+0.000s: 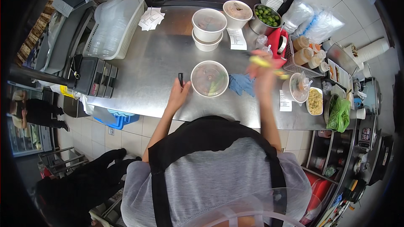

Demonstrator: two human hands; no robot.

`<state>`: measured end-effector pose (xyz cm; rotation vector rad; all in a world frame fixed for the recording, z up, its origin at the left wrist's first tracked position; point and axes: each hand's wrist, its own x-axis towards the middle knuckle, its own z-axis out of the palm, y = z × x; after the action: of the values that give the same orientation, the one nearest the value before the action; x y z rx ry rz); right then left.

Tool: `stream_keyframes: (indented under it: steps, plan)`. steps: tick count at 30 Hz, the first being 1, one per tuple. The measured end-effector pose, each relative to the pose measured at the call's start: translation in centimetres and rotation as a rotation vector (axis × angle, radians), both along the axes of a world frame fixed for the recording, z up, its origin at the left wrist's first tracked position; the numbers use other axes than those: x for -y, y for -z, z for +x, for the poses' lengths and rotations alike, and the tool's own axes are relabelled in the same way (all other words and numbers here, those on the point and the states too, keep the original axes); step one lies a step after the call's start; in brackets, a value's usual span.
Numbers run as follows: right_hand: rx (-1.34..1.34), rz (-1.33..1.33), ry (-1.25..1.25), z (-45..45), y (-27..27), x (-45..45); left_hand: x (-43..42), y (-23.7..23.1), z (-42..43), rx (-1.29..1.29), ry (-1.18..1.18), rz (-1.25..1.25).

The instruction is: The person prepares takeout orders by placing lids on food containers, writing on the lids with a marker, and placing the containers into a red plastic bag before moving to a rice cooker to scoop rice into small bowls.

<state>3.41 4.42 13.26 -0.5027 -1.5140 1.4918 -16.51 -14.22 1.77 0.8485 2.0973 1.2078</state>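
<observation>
On the steel counter (142, 82) before me stands a round white bowl with a clear lid (210, 78), greens showing through it. My left hand (179, 96) is closed around a black marker (180, 78), just left of the bowl. Motion blurs my right hand (262, 69), which holds a yellow object (260, 61), perhaps a highlighter, above the counter to the right. A crumpled blue cloth (242, 84) lies between the bowl and my right hand. Farther back are two stacked lidded bowls (209, 25), another lidded bowl (237, 14) and a printed slip (237, 39).
Right: a pot of green limes (267, 15), a basket of sauce bottles (300, 66), a lidded bowl (295, 88), a tub of yellow food (315, 101). Left: a white basket of plastic lids (129, 34) and black drawers (94, 77). A person in black (82, 186) is behind me at left.
</observation>
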Motion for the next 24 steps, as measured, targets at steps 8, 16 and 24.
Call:
stream_keyframes:
  steps: [8,16,24]
  plan:
    - [0.622,0.848,-0.354,-5.5,8.6,8.7,-1.1,1.3,0.8,0.638,0.043,0.293]
    - [0.658,0.797,0.044,-1.0,9.5,2.3,-1.2,-0.2,1.7,0.709,0.055,0.225]
    - [0.152,-0.18,-0.259,-7.5,8.1,2.6,-2.0,-0.4,2.9,0.777,0.041,0.196]
